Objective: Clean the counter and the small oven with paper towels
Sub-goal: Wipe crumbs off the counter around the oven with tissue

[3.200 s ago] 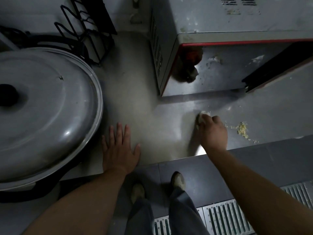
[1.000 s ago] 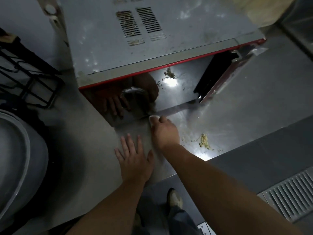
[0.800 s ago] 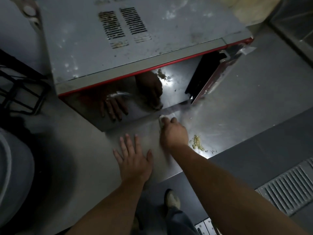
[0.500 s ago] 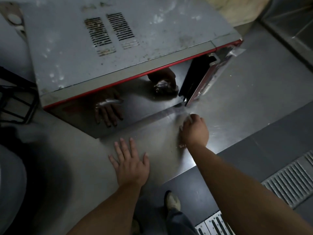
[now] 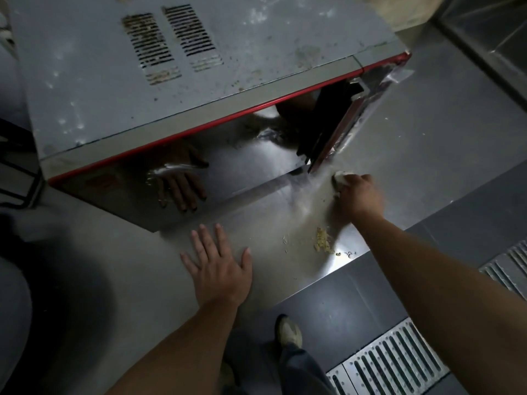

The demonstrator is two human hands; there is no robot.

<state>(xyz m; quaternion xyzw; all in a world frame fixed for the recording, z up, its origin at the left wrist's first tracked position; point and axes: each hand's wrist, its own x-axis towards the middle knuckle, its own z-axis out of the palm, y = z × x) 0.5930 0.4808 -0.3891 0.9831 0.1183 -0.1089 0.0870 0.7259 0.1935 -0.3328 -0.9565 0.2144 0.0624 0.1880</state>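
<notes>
A slotted metal floor drain grate point(image 5: 390, 363) lies in dark floor tiles point(image 5: 322, 309) beside a shoe point(image 5: 289, 329).

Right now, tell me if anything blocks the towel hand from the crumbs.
Nothing visible does. The right hand grips the towel on the counter, and only bare steel lies between it and the crumbs nearer the edge. The left hand rests off to the side.

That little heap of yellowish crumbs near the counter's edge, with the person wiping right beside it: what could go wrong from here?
The yellowish crumb pile lies close to the steel counter's front edge; a careless sweep by the right hand, which grips a crumpled white paper towel, might push crumbs onto the dark floor. That hand also works beside the open red-edged oven door and could knock it. The flat left hand could smear the wiped surface.
</notes>
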